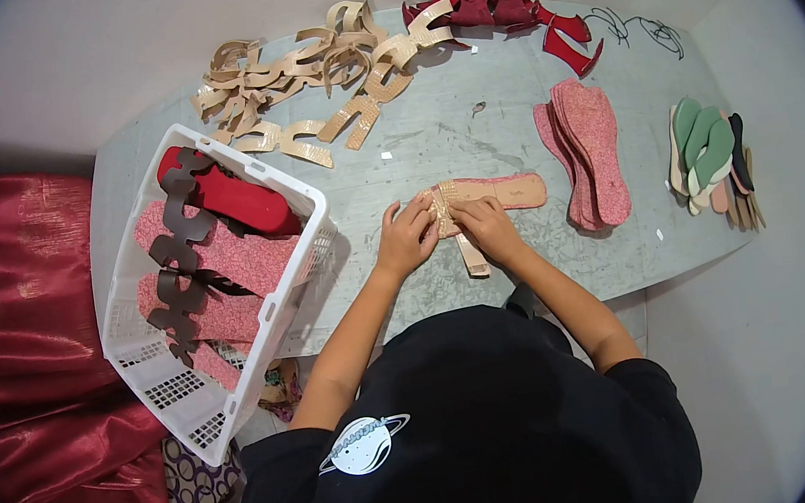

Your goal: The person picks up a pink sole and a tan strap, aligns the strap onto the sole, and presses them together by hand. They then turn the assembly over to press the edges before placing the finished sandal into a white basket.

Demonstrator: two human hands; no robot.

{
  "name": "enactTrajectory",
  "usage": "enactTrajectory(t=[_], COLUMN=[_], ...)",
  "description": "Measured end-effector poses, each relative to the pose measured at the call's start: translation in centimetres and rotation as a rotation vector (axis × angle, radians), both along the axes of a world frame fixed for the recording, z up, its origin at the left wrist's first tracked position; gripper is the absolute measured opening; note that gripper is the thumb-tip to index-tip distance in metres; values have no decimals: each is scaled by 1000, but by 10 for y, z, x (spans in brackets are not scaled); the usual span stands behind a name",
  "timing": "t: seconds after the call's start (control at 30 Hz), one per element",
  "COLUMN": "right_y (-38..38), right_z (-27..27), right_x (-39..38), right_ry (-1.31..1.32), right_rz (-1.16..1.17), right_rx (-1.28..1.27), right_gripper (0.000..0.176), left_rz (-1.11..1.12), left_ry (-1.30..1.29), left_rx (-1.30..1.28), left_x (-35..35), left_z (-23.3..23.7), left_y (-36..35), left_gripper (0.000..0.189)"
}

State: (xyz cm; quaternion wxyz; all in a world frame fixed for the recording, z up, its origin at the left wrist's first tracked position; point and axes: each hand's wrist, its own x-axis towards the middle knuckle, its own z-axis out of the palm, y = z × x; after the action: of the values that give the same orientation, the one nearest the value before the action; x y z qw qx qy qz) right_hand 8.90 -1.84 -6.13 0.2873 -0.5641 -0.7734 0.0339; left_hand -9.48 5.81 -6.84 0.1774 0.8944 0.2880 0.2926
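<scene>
A beige sandal insole [521,192] with a pink patterned edge lies crosswise on the table in front of me. Across its left part sits a beige woven-textured sandal strap [447,189], and a strip of it [474,258] hangs down toward my body. My left hand [408,236] grips the strap and the insole's left end, with its fingertips pressed on the top. Close beside it, my right hand [486,226] has its fingers bent and pressed together on the strap. The undersides of both grips are hidden.
Beige strap pieces [300,73] and red ones [483,8] lie along the back. Pink soles [591,153] are stacked to the right, with green and dark soles [705,139] beyond. A white basket [314,227] at left holds soles and brown straps. Black cord [641,26] lies back right.
</scene>
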Motion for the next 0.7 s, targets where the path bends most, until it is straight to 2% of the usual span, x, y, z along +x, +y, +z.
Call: enactTrajectory(t=[0.37, 0.7], right_y=[-1, -3], right_z=[-2, -4], right_x=[-7, 0], right_ry=[117, 235], right_rz=[-14, 9], right_rx=[23, -80], right_gripper=[32, 30], left_rz=[-11, -224], left_ry=[15, 136], left_rx=[-78, 7], left_x=[-1, -15], left_z=[1, 14], left_y=[-2, 12], left_gripper=[22, 33])
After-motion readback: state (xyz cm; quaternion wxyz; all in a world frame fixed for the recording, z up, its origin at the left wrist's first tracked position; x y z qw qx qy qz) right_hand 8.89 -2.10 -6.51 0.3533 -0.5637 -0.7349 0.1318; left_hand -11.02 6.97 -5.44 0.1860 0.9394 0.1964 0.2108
